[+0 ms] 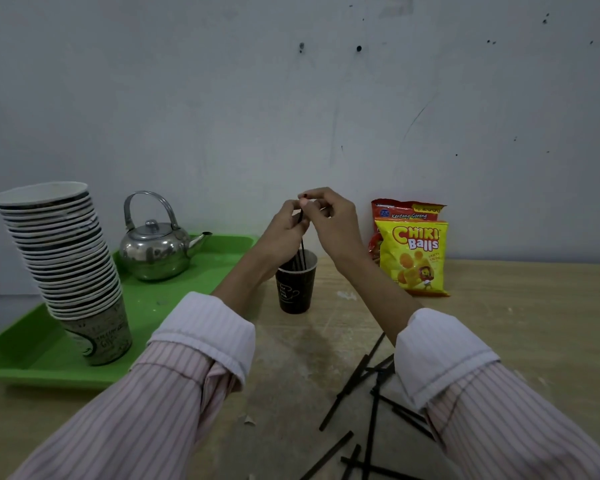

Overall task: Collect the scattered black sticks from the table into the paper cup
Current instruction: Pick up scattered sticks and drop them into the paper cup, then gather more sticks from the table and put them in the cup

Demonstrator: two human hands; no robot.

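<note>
Both hands meet above the paper cup (pixel 296 287), which stands upright on the wooden surface (pixel 499 323) just right of the green tray (pixel 174 306). The left hand (pixel 284 233) and the right hand (pixel 329 220) have their fingertips drawn together around the top of a held stick (pixel 302 237), a thin black stick that runs down into the cup's mouth; which hand's grip actually bears it is hard to tell, since the fingers overlap. A few more dark sticks seem to stand inside the cup already.

The scattered sticks (pixel 364 403) lie criss-crossed on the surface near the person, below and partly under the right sleeve (pixel 482 393), some running off the bottom edge of the view. Between this pile and the cup the surface is bare wood.

On the tray, a steel kettle (pixel 156 251) sits toward the back with its spout pointing at the left forearm, and a tall leaning stack of cups (pixel 66 265) stands near the tray's front left. Two snack bags (pixel 413 251) lean against the wall (pixel 291 98) to the right of the cup, apart from it. The tray's right rim lies under the left forearm.
</note>
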